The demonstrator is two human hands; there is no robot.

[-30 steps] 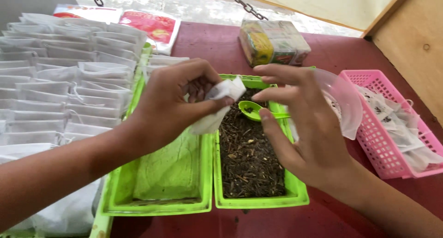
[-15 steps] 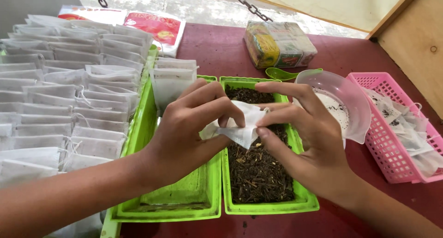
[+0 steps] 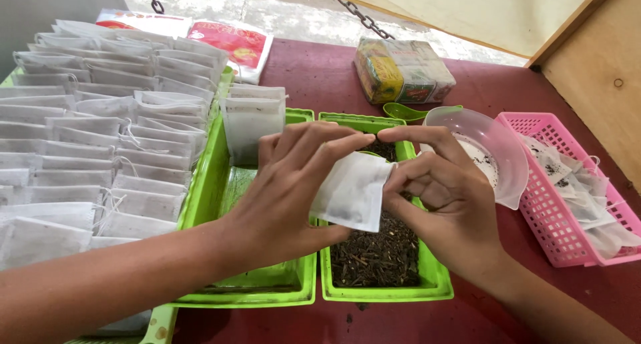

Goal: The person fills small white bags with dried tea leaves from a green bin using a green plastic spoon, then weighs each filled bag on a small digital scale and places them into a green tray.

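Both of my hands hold one small white filter bag (image 3: 352, 194) above a green tray of dark loose tea leaves (image 3: 380, 257). My left hand (image 3: 290, 184) pinches the bag's upper left edge. My right hand (image 3: 444, 194) grips its right top corner between thumb and fingers. The bag hangs upright between them. A second green tray (image 3: 220, 184) on the left holds a short stack of empty white bags (image 3: 252, 117) at its far end.
Rows of several filled white bags (image 3: 93, 130) lie at the left. A clear plastic bowl (image 3: 491, 147), a green scoop (image 3: 404, 112) and a pink basket of bags (image 3: 574, 190) are on the right. A wrapped packet (image 3: 404, 70) sits behind on the dark red table (image 3: 320, 74).
Both hands raised the bag a little and straightened it over the tea tray. The view shifted, and the green scoop now lies beside the bowl.
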